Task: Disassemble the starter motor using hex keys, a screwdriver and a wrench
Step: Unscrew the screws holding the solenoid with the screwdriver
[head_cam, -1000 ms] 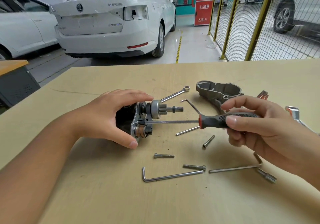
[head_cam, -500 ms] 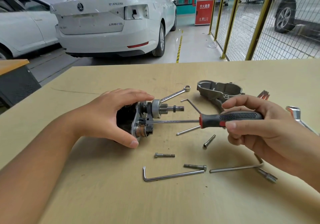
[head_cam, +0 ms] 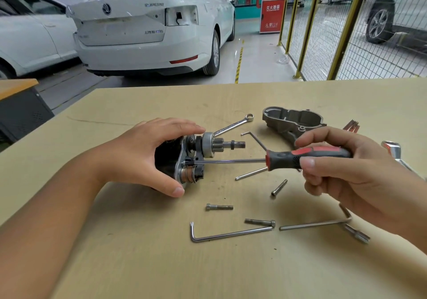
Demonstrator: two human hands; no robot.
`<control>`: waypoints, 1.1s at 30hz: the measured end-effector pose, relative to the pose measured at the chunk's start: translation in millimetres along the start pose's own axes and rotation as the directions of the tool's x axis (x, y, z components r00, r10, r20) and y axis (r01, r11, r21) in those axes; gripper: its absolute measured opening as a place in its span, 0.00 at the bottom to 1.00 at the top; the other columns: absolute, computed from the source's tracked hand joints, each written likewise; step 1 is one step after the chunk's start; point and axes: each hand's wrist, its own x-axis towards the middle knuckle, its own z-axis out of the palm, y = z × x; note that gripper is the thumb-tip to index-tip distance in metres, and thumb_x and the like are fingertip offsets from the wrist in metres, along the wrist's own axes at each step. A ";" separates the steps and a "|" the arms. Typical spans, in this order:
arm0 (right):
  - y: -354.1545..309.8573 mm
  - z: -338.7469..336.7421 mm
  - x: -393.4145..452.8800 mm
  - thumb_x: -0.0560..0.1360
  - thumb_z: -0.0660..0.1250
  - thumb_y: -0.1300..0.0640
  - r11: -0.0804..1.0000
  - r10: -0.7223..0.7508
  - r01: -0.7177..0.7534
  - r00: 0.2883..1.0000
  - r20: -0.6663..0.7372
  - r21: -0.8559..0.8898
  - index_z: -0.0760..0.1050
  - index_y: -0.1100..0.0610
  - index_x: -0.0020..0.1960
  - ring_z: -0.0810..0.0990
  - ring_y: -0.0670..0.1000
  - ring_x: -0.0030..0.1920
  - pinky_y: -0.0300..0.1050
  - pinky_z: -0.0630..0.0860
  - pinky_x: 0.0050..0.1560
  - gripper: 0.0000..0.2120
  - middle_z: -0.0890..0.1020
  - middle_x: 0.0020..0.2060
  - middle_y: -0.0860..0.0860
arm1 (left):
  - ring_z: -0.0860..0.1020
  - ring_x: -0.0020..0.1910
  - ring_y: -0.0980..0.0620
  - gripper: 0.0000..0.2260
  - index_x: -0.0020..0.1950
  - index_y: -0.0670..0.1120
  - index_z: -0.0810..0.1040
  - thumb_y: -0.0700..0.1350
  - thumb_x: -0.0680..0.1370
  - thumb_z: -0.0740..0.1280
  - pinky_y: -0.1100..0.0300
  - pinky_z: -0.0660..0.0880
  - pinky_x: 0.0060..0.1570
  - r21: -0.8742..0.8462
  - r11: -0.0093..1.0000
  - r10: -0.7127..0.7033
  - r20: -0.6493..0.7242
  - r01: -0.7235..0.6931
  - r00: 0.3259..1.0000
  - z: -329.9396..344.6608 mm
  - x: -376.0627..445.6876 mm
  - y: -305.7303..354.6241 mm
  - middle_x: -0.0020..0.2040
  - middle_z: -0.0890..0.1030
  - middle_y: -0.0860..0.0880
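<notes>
The starter motor [head_cam: 196, 157] lies on its side at the middle of the wooden table [head_cam: 138, 264], pinion shaft pointing right. My left hand [head_cam: 147, 155] grips its black body from above and behind, thumb at the front. My right hand [head_cam: 342, 171] holds the black-and-red handle of a screwdriver [head_cam: 300, 158]. The screwdriver's shaft runs level to the left and its tip sits in the motor's end plate. The removed grey housing [head_cam: 291, 123] lies behind my right hand. A wrench [head_cam: 233, 125] lies behind the motor.
Three hex keys [head_cam: 231, 232] [head_cam: 314, 224] [head_cam: 254, 139] and several loose bolts [head_cam: 219, 207] lie on the table in front of and beside the motor. Another metal tool [head_cam: 392, 150] lies at the right edge. White cars and a yellow mesh fence stand beyond the table.
The screwdriver handle has turned a little in my right hand. The motor and my left hand stay where they were.
</notes>
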 end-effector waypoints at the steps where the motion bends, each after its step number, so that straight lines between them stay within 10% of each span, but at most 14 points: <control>1: -1.5 2.4 -0.7 0.63 0.80 0.54 1.000 0.024 -0.024 1.000 0.004 -0.019 0.82 0.59 0.48 0.73 0.54 0.28 0.46 0.73 0.27 0.17 0.80 0.35 0.60 | 0.62 0.76 0.69 0.47 0.76 0.70 0.67 0.67 0.57 0.78 0.69 0.59 0.70 0.002 1.000 -0.001 0.001 0.001 1.000 0.0 0.1 0.0 0.74 0.66 0.75; 4: -3.8 3.2 -1.6 0.66 0.74 0.44 0.997 0.067 -0.068 0.997 -0.032 -0.034 0.82 0.60 0.48 0.71 0.55 0.23 0.44 0.71 0.23 0.20 0.81 0.36 0.66 | 0.62 0.76 0.69 0.48 0.76 0.71 0.66 0.67 0.57 0.79 0.68 0.59 0.71 0.001 1.000 -0.001 0.003 0.001 1.000 -0.1 0.0 -0.4 0.74 0.65 0.75; 10: 0.7 -0.8 -0.8 0.59 0.80 0.63 1.000 0.010 -0.010 1.000 0.014 0.013 0.83 0.58 0.50 0.71 0.54 0.30 0.47 0.74 0.30 0.20 0.77 0.37 0.58 | 0.62 0.76 0.69 0.47 0.76 0.70 0.67 0.68 0.57 0.78 0.71 0.58 0.70 -0.001 1.000 0.007 -0.001 -0.007 1.000 0.2 -0.3 -1.1 0.74 0.65 0.75; 16: -3.8 3.2 -2.3 0.66 0.76 0.44 0.986 0.139 -0.139 0.990 -0.003 -0.090 0.82 0.57 0.48 0.72 0.54 0.23 0.41 0.69 0.22 0.19 0.82 0.39 0.65 | 0.62 0.76 0.69 0.48 0.76 0.69 0.67 0.68 0.57 0.78 0.70 0.58 0.71 0.004 1.000 0.015 -0.002 -0.015 1.000 -0.2 0.3 -2.7 0.74 0.65 0.75; 24: 0.1 -1.4 -0.6 0.58 0.78 0.65 0.999 0.034 -0.034 0.999 -0.011 0.033 0.83 0.58 0.49 0.73 0.54 0.31 0.46 0.77 0.31 0.19 0.78 0.37 0.59 | 0.63 0.76 0.68 0.47 0.75 0.71 0.67 0.68 0.58 0.78 0.69 0.58 0.71 -0.004 1.000 0.029 -0.005 -0.029 1.000 0.6 0.9 -2.8 0.74 0.66 0.74; 29: -3.0 3.8 -1.4 0.63 0.76 0.44 0.986 0.160 -0.160 0.987 -0.020 -0.044 0.82 0.59 0.47 0.74 0.55 0.25 0.44 0.73 0.23 0.21 0.82 0.38 0.66 | 0.63 0.76 0.69 0.47 0.75 0.69 0.68 0.68 0.57 0.79 0.74 0.57 0.70 -0.010 1.000 0.028 -0.010 -0.028 1.000 0.4 0.6 -3.4 0.74 0.66 0.74; 33: -2.2 1.2 0.1 0.63 0.76 0.54 0.996 0.092 -0.092 0.996 -0.001 0.012 0.82 0.58 0.48 0.71 0.53 0.26 0.45 0.72 0.25 0.15 0.80 0.36 0.62 | 0.64 0.76 0.69 0.47 0.76 0.68 0.69 0.68 0.57 0.79 0.75 0.57 0.70 -0.006 0.999 0.031 -0.009 -0.031 0.999 0.7 1.2 -3.4 0.74 0.67 0.73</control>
